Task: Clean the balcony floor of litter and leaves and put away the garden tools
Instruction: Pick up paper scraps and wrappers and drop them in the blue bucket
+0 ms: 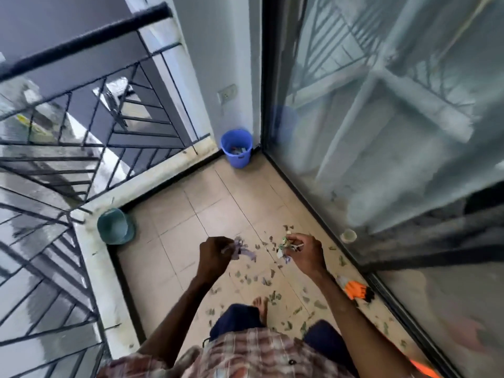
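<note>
Two hands up over floor (pixel 174 257), both full. Railing (pixel 81 132) far left, teal pot (pixel 114 226) tucked against kerb beside it. Left hand (pixel 214 255) closed on purple scraps (pixel 242 249). Blue bin (pixel 236 147) in far corner, litter inside. Leaves (pixel 261 279) scattered on tiles between and below hands, round bare foot (pixel 261 305). Right hand (pixel 305 252) pinched shut on mixed litter (pixel 286 246). Orange tool (pixel 357 290) on floor by glass door (pixel 395 132), right.
</note>
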